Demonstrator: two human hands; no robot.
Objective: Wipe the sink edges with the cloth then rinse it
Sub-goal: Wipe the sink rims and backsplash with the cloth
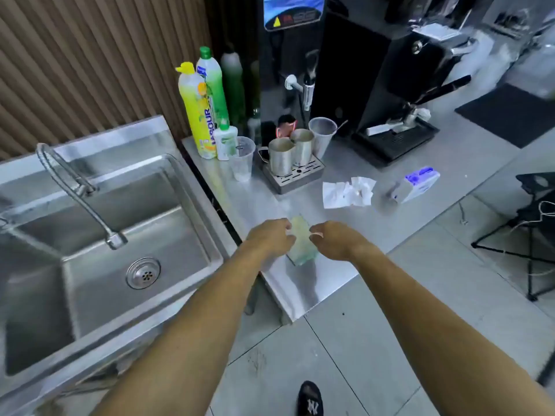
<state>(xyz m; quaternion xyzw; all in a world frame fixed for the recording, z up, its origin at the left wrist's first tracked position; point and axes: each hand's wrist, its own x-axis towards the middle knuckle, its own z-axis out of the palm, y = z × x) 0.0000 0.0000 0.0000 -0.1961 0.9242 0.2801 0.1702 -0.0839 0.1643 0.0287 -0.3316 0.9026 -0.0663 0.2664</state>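
A pale green folded cloth lies on the steel counter, right of the sink. My left hand pinches its left edge and my right hand pinches its right edge, both from above. The steel sink fills the left of the view, with a round drain in the basin. A flexible tap arches over the basin, its nozzle pointing down; no water is visible from it.
Dish-soap bottles, plastic cups and steel jugs on a drip tray stand at the counter's back. Crumpled tissue and a tissue pack lie to the right. A black coffee machine stands behind. Tiled floor lies below.
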